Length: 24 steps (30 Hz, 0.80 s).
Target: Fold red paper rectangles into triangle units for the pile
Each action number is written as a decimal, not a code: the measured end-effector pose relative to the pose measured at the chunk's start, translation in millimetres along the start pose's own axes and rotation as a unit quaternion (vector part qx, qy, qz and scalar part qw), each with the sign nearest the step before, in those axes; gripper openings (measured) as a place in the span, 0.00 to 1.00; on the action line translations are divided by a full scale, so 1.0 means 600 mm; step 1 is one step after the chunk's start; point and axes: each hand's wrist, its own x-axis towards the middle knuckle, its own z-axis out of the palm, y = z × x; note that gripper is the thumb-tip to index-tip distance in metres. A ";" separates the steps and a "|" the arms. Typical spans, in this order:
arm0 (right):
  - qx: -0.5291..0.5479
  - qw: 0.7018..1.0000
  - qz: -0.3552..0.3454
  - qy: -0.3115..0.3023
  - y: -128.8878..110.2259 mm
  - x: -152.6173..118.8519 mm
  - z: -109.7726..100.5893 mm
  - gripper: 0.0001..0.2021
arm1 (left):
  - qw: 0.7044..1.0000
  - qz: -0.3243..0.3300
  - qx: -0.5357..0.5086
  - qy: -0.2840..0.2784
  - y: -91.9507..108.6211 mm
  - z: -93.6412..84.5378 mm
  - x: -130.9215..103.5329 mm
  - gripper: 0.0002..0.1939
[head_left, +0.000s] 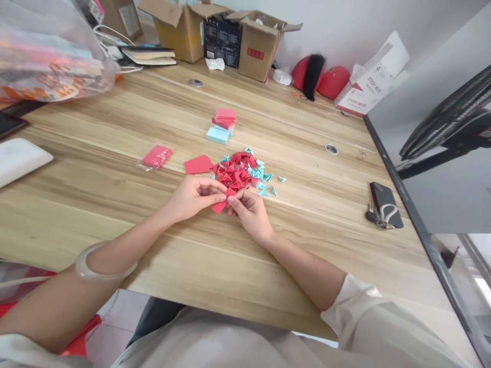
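Note:
Between my two hands is a small piece of red paper [220, 206], partly folded and pinched from both sides. My left hand [195, 196] grips it with thumb and fingers, and my right hand [251, 210] holds its right side the same way. Just beyond the fingers lies a pile of folded red paper pieces [235, 174], with light blue folded pieces [263, 179] along its right side. Loose red paper sheets [198, 164] rest to the left of the pile. Farther left is a red paper pack [156, 156] in clear wrapping.
Wrapped red packs [224, 116] and a light blue pack [218, 135] sit beyond the pile. Cardboard boxes [259, 51] line the back. A plastic bag [49, 61] and a white device [23, 161] are at left; keys [379, 219] lie by a black box [386, 199] at right.

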 end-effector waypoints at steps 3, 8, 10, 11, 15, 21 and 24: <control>-0.010 1.000 -0.010 0.000 0.003 -0.001 0.000 0.24 | 1.000 0.001 -0.004 -0.001 -0.001 0.000 0.000 0.15; -0.012 1.000 -0.019 -0.008 0.005 -0.003 -0.001 0.24 | 1.000 0.004 -0.006 -0.005 0.001 0.001 0.001 0.14; -0.012 1.000 -0.018 -0.008 0.006 -0.003 0.000 0.24 | 1.000 0.004 -0.001 -0.001 0.002 0.002 0.000 0.15; -0.011 1.000 -0.017 -0.007 0.006 -0.003 0.000 0.23 | 1.000 0.004 0.001 0.001 0.002 0.002 0.000 0.15; -0.012 1.000 -0.011 -0.010 0.008 -0.002 0.001 0.23 | 1.000 0.004 0.002 0.003 0.003 0.002 -0.001 0.15; -0.007 1.000 -0.013 -0.014 0.006 -0.004 0.000 0.24 | 1.000 0.005 0.001 -0.007 0.002 0.001 -0.001 0.15; 0.000 1.000 -0.008 -0.017 0.004 -0.004 0.001 0.24 | 1.000 0.002 0.005 -0.006 0.004 0.000 -0.002 0.14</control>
